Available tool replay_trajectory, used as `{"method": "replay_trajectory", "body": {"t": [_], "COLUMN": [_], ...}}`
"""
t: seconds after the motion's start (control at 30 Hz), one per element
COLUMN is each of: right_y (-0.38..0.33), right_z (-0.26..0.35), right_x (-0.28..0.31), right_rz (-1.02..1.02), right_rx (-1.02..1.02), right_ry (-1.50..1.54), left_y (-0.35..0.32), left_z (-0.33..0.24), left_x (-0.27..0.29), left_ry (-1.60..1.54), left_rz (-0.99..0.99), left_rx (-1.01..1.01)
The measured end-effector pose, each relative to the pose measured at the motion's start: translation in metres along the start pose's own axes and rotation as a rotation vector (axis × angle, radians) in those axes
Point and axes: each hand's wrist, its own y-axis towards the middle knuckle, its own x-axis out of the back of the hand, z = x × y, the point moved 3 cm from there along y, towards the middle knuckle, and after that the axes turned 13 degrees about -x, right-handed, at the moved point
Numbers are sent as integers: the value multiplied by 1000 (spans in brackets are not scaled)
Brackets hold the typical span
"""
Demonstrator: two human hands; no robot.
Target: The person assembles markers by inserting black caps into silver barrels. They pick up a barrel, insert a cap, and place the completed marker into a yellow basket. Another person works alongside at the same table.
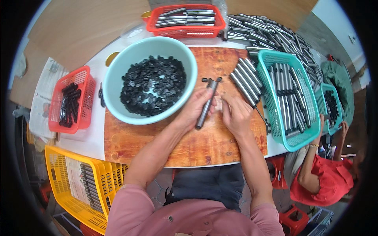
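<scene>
My left hand is wrapped round a metal tube with dark ends, held tilted above the wooden board. Close to the tube's far end are small black caps. Just to the right, my right hand has its fingers bent and pressed together; whatever they may hold is hidden. Beside my left hand stands a pale teal bowl with a heap of small black discs. Several similar tubes lie side by side on the board, beyond my right hand.
A green basket of tubes stands at right, with a large tube pile behind. Red baskets sit at the back and left. A yellow crate is lower left. At right, a person in red reaches toward a small basket.
</scene>
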Motion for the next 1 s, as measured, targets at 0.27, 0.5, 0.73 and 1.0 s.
{"method": "replay_trajectory", "body": {"t": [0.27, 0.5, 0.73, 1.0], "right_y": [-5, -6, -7, -12], "right_z": [6, 3, -3, -6], "right_x": [-2, 3, 2, -3], "right_rz": [22, 23, 108, 133], "right_rx": [8, -210, -345, -561], "right_ry": [-4, 171, 238, 386], "left_y": [-1, -11, -12, -12], "left_z": [0, -3, 7, 9], "left_x": [-1, -16, -14, -13], "left_ry": [44, 118, 1, -14], "left_rz": [59, 55, 24, 13], "left_rx": [-23, -1, -33, -98]}}
